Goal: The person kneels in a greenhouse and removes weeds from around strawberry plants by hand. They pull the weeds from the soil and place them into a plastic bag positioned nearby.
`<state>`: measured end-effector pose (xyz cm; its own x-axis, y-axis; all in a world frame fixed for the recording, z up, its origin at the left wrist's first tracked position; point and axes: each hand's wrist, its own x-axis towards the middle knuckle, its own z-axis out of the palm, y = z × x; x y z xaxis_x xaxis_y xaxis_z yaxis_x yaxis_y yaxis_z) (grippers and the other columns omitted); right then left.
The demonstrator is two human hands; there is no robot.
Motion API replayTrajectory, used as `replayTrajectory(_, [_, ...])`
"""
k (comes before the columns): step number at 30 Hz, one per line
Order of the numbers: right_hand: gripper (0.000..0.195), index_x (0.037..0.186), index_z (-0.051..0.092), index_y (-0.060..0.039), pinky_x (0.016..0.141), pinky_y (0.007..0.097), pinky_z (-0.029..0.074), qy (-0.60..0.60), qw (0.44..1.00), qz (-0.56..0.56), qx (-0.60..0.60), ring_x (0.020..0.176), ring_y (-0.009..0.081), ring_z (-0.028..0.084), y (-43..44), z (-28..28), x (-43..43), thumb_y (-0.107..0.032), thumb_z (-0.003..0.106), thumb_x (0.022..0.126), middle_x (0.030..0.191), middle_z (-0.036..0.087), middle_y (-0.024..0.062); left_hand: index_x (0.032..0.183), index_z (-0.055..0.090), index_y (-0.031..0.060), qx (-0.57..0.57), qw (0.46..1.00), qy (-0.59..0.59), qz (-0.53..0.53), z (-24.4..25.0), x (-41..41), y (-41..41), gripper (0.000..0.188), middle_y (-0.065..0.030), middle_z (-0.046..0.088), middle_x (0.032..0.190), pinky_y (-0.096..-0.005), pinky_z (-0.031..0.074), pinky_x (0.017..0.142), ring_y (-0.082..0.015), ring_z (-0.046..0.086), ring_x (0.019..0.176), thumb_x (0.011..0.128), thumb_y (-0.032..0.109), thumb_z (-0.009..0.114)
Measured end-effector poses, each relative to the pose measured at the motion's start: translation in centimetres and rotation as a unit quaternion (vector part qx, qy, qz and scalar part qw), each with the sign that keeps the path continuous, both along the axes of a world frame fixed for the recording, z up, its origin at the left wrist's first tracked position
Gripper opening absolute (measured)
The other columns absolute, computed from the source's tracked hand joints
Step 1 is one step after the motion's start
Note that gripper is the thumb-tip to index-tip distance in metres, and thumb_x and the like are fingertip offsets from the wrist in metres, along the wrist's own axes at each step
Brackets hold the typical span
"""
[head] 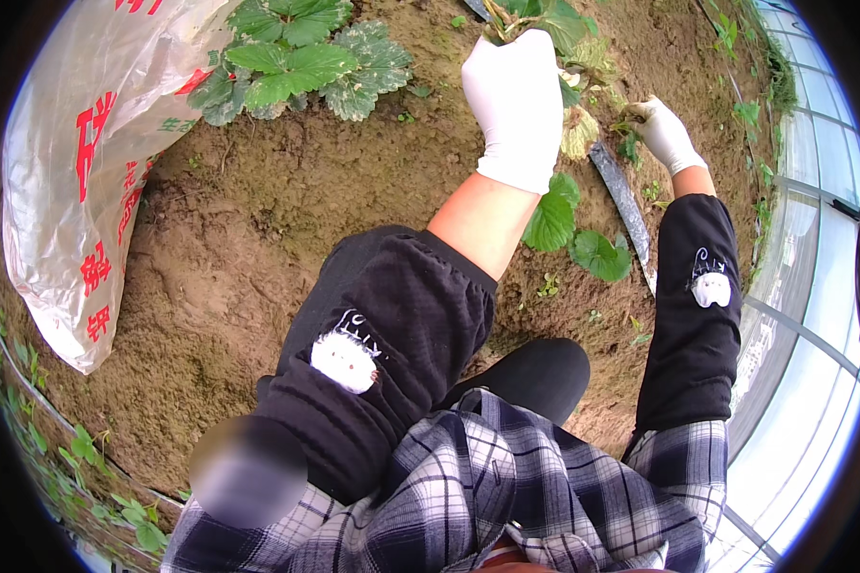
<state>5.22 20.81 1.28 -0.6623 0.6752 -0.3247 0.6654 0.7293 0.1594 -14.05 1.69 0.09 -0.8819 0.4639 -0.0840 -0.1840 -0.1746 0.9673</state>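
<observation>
My left hand [514, 107], in a white glove, is closed around a bunch of stems and dry leaf stalks [500, 27] of a strawberry plant at the top of the view. Green leaves [562, 32] and yellowed, withered leaves [580, 132] spread just right of that fist. Further right is my right hand [663, 136], also gloved in white, with soiled fingertips. Its fingers pinch a small green leafy sprig [627, 143] low over the soil. Between my hands and my body, round green strawberry leaves [553, 215] lie beside a flat black drip tape [620, 197].
A large translucent plastic sack [79, 179] with red printing stands on the soil at the left. Another strawberry plant [301, 64] with white-spotted leaves grows beside it. Greenhouse film and framing [810, 236] rise on the right. Small weeds [79, 448] line the lower left edge.
</observation>
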Motion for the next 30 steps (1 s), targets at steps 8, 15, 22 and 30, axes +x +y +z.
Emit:
replayTrajectory(8, [0.022, 0.097, 0.060, -0.0031, 0.081, 0.0296, 0.042, 0.084, 0.979, -0.159, -0.094, 0.089, 0.0213, 0.057, 1.4, -2.3, 2.8, -0.012, 0.059, 0.078, 0.094, 0.062, 0.0141, 0.068, 0.054, 0.0012, 0.020, 1.000, 0.010, 0.007, -0.2, -0.1, 0.2, 0.011, -0.0127, 0.054, 0.064, -0.0295, 0.041, 0.053, -0.0215, 0.053, 0.058, 0.076, 0.004, 0.047])
replayTrajectory(15, [0.027, 0.102, 0.058, 0.0001, 0.077, 0.0272, 0.043, 0.146, 0.950, -0.246, -0.124, 0.083, 0.0168, 0.058, 1.6, -3.6, 4.5, -0.014, 0.060, 0.079, 0.093, 0.063, 0.0115, 0.069, 0.054, 0.0028, -0.077, 0.985, 0.151, 0.014, -0.6, -0.2, 0.2, 0.009, -0.0127, 0.052, 0.061, -0.0294, 0.040, 0.053, -0.0213, 0.052, 0.056, 0.076, 0.004, 0.048])
replayTrajectory(22, [0.032, 0.104, 0.056, 0.0018, 0.074, 0.0283, 0.044, 0.126, 0.945, -0.280, -0.111, 0.081, 0.0184, 0.058, 1.6, -2.8, 7.8, -0.017, 0.061, 0.079, 0.089, 0.063, 0.0122, 0.067, 0.052, -0.0011, 0.070, 0.984, -0.162, 0.002, 1.6, -0.8, -0.7, 0.012, -0.0082, 0.051, 0.059, -0.0277, 0.038, 0.052, -0.0135, 0.046, 0.054, 0.076, 0.007, 0.050])
replayTrajectory(30, [0.051, 0.108, 0.050, 0.0064, 0.074, 0.0268, 0.044, 0.262, 0.925, -0.266, -0.076, 0.083, 0.0174, 0.058, -1.9, -3.4, 11.4, -0.024, 0.069, 0.073, 0.094, 0.062, 0.0133, 0.063, 0.050, -0.0055, 0.113, 0.962, -0.247, -0.012, 2.4, 0.1, -0.6, 0.020, -0.0042, 0.047, 0.057, -0.0271, 0.034, 0.050, -0.0083, 0.039, 0.054, 0.076, 0.010, 0.051])
